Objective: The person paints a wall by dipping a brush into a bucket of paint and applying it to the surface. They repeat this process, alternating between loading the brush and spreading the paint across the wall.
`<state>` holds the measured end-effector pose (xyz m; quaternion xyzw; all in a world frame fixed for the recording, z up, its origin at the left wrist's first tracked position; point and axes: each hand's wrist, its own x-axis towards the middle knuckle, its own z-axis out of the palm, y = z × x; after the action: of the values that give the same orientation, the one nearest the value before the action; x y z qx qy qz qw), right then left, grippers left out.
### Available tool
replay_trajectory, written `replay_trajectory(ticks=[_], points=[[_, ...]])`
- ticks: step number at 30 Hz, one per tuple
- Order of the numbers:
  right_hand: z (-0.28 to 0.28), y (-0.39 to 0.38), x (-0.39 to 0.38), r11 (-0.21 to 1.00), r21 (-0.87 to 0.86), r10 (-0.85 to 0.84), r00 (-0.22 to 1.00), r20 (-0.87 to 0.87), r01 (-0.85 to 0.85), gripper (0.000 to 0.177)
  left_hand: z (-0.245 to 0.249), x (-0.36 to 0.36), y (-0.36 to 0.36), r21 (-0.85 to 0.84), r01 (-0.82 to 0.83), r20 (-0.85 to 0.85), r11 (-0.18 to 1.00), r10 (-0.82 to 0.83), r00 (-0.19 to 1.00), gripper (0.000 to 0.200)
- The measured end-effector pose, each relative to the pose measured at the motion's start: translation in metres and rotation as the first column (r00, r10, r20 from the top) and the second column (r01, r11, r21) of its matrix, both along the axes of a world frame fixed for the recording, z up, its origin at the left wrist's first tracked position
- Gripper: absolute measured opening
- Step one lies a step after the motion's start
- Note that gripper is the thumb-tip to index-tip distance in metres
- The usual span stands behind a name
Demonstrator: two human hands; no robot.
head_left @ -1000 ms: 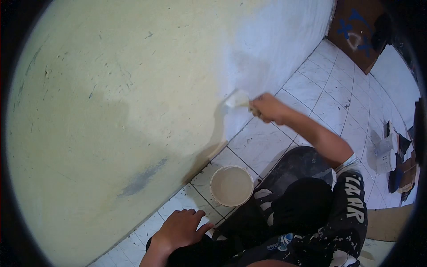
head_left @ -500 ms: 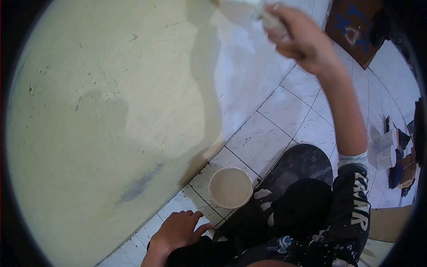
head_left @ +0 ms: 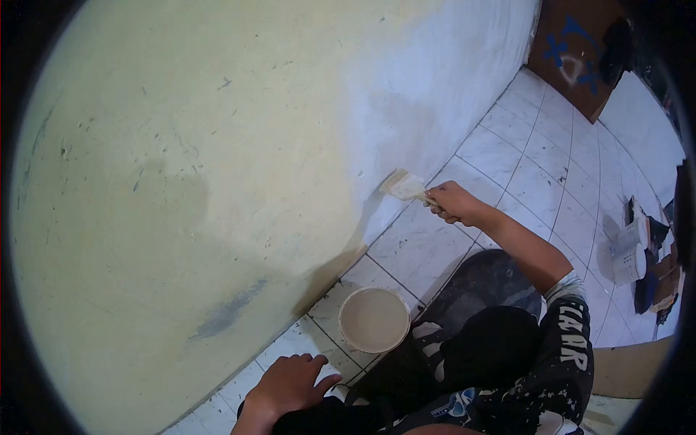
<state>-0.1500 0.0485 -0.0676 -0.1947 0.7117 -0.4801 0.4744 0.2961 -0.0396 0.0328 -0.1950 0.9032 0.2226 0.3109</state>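
Observation:
My right hand [head_left: 454, 204] is closed around the handle of a wide paintbrush [head_left: 403, 185]. The brush's bristles meet the lower part of the wall, where white paint [head_left: 464, 58] covers the pale yellow surface [head_left: 239, 138]. Below the brush, a round white bucket [head_left: 341, 324] of whitish liquid stands on the floor, close to the wall's base. My left hand [head_left: 291, 383] rests over my dark-clothed leg with its fingers loosely apart, holding nothing, to the lower left of the bucket.
White tiles [head_left: 413, 250] run along the wall's base. Beside the bucket, a dark rounded surface [head_left: 493, 279] lies near my leg. White plastic containers [head_left: 629, 262] and cardboard scraps [head_left: 665, 283] sit at right. A brown panel [head_left: 576, 54] with blue marks stands at upper right.
My right hand has come down from the upper part of the wall with the paintbrush, to near the floor line. My left hand has hardly moved.

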Motion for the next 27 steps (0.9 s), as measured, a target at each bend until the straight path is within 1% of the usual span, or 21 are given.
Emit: replay_trajectory(ticks=[1, 2, 4, 5, 8, 9, 11, 12, 14, 15, 17, 18, 19, 20, 21, 22, 23, 24, 25, 26, 27], points=[[0.016, -0.001, -0.001, 1.0, -0.002, 0.001, 1.0, -0.015, -0.001, 0.032, 0.006, -0.004, 0.002, 0.02, -0.014, 0.071, 1.0, 0.012, 0.997, 0.057], [0.039, -0.004, -0.003, 0.998, -0.055, -0.008, 0.998, -0.059, 0.005, 0.031, 0.011, -0.007, 0.003, 0.039, -0.029, 0.142, 0.999, 0.023, 0.99, 0.059], [0.093, -0.013, -0.005, 0.99, -0.14, -0.044, 0.984, -0.172, 0.019, 0.03, 0.013, -0.007, 0.005, 0.037, -0.017, 0.141, 0.999, 0.011, 0.99, 0.06], [0.129, -0.019, 0.006, 0.986, -0.16, -0.087, 0.977, -0.195, 0.056, 0.031, 0.013, -0.007, 0.004, 0.035, -0.003, 0.156, 0.999, -0.002, 0.988, 0.06], [0.2, -0.023, 0.01, 0.988, -0.154, -0.061, 0.965, -0.254, 0.022, 0.028, 0.012, -0.005, 0.004, 0.039, 0.013, 0.163, 0.999, -0.019, 0.986, 0.061], [0.213, -0.021, 0.008, 0.98, -0.197, -0.043, 0.956, -0.292, -0.016, 0.028, 0.013, -0.005, 0.003, 0.039, 0.015, 0.157, 0.999, -0.021, 0.987, 0.061], [0.246, -0.015, 0.019, 0.965, -0.262, -0.088, 0.93, -0.358, -0.009, 0.029, 0.014, -0.005, 0.003, 0.08, 0.012, 0.129, 0.997, -0.023, 0.991, 0.061], [0.261, -0.012, 0.019, 0.966, -0.259, -0.091, 0.927, -0.363, -0.006, 0.029, 0.012, -0.002, 0.002, 0.082, 0.017, 0.124, 0.996, -0.027, 0.992, 0.061], [0.282, -0.007, 0.016, 0.893, -0.444, -0.102, 0.93, -0.354, -0.071, 0.03, 0.006, 0.003, 0.0, 0.043, 0.065, -0.027, 0.997, -0.064, 0.998, 0.058], [0.284, -0.005, 0.019, 0.893, -0.444, -0.102, 0.929, -0.355, -0.072, 0.03, 0.007, 0.004, 0.0, 0.043, 0.065, -0.028, 0.997, -0.064, 0.998, 0.058], [0.289, -0.003, 0.026, 0.775, -0.63, -0.19, 0.936, -0.297, -0.043, 0.028, 0.013, 0.003, -0.002, 0.063, 0.042, 0.068, 0.997, -0.047, 0.997, 0.061], [0.275, -0.007, 0.017, 0.794, -0.606, -0.169, 0.946, -0.278, -0.037, 0.028, 0.012, 0.006, -0.002, 0.066, 0.041, 0.058, 0.997, -0.045, 0.997, 0.061], [0.254, -0.015, 0.018, 0.826, -0.563, -0.233, 0.929, -0.287, 0.033, 0.03, 0.011, 0.011, -0.002, 0.062, 0.045, 0.031, 0.997, -0.047, 0.998, 0.061], [0.228, -0.029, 0.032, 0.805, -0.545, -0.376, 0.912, -0.162, 0.235, 0.031, 0.01, 0.015, -0.002, 0.057, 0.048, 0.006, 0.997, -0.048, 0.999, 0.06], [0.182, -0.034, 0.006, 0.868, -0.493, -0.188, 0.959, -0.211, 0.061, 0.031, 0.011, 0.018, -0.002, 0.06, 0.043, -0.003, 0.997, -0.043, 0.999, 0.06], [0.153, -0.034, 0.017, 0.881, -0.461, -0.225, 0.952, -0.207, 0.108, 0.031, 0.014, 0.02, -0.002, 0.057, 0.047, -0.018, 0.997, -0.046, 0.999, 0.059], [0.128, -0.027, 0.014, 0.902, -0.426, -0.136, 0.982, -0.129, 0.069, 0.03, 0.015, 0.022, -0.001, 0.053, 0.05, -0.033, 0.997, -0.049, 0.998, 0.058], [0.114, -0.024, 0.024, 0.91, -0.399, -0.157, 0.984, -0.079, 0.114, 0.031, 0.013, 0.023, -0.001, 0.052, 0.046, -0.044, 0.998, -0.043, 0.998, 0.058], [0.097, -0.023, 0.025, 0.925, -0.35, -0.167, 0.985, -0.032, 0.145, 0.031, 0.008, 0.024, 0.001, 0.041, 0.119, -0.047, 0.992, -0.117, 0.992, 0.058], [0.087, -0.017, 0.026, 0.948, -0.301, -0.118, 0.992, -0.037, 0.101, 0.031, 0.002, 0.024, 0.004, 0.032, 0.193, -0.049, 0.981, -0.191, 0.98, 0.057], [0.081, -0.013, 0.025, 0.949, -0.298, -0.117, 0.992, -0.046, 0.098, 0.031, -0.006, 0.024, 0.008, 0.034, 0.193, -0.058, 0.981, -0.191, 0.98, 0.057]])
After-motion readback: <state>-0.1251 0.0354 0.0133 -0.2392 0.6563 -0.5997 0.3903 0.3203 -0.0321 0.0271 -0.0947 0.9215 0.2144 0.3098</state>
